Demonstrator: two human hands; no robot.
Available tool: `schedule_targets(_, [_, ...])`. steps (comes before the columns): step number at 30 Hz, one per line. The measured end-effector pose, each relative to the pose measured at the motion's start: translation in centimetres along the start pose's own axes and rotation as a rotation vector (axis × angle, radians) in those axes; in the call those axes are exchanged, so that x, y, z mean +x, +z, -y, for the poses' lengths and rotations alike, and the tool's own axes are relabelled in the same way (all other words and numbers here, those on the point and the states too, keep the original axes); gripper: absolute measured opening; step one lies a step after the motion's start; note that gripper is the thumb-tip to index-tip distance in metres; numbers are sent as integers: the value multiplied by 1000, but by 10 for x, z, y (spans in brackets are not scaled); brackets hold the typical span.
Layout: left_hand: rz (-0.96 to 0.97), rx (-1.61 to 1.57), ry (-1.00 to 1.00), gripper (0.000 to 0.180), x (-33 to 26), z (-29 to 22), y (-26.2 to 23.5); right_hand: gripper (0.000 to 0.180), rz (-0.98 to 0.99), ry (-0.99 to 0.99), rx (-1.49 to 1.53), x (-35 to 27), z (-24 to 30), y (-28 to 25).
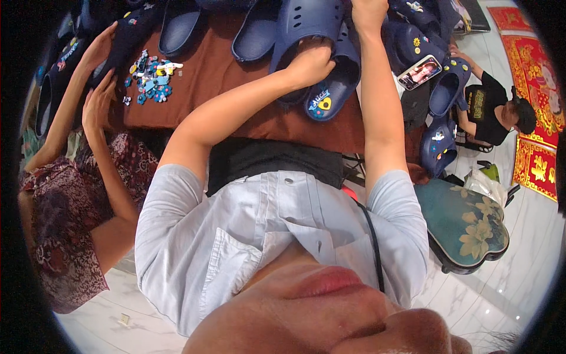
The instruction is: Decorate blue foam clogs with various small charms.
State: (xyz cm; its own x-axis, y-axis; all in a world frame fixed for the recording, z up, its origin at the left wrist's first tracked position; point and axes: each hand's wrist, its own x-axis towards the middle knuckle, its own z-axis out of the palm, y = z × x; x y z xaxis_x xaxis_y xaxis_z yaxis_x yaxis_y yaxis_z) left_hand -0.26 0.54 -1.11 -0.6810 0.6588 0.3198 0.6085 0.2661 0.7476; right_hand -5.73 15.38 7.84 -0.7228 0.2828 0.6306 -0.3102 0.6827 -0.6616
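Closest to my lens was the pale blue shirt (236,236) of the person wearing the rig, with both bare forearms rising from it toward the brown worktop (200,76). My left hand (309,62) sat on a navy clog (306,23) at the far middle of the worktop, its grip curled narrow against the shoe's inner rim, holding the clog there. My right hand (368,13) reached higher, at the top edge of the view, touching the same clog's far side; I could not tell whether that grip was wide or narrow, since the fingers ran out of sight. Just beside the left hand, lower right, lay a second navy clog (330,94) bearing a yellow charm on its toe. More navy clogs (253,32) lined the far edge. On the left of the worktop lay a small heap of coloured charms (150,74), and a co-worker's hands (97,100) in a patterned sleeve rested near it. A phone (420,72) with a lit screen lay on clogs to the right, near a floral cushion (466,224) and a seated person in black (489,109)
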Motion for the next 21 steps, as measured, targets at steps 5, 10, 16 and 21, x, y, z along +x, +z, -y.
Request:
schedule_targets(5, [44,-42,-50,33,-1,-2,-2,13,87,-71,-23,-3,17,-2])
schedule_targets(10, [44,-36,-28,32,0,-4,-2,13,124,-393,-184,-7,13,-2])
schedule_targets(16, [26,-16,-26,31,-1,-2,-1,16,186,-470,-267,-14,7,-3])
schedule_targets(21, [44,-17,-23,32,-1,-3,-3,25,253,-545,-367,-21,20,-7])
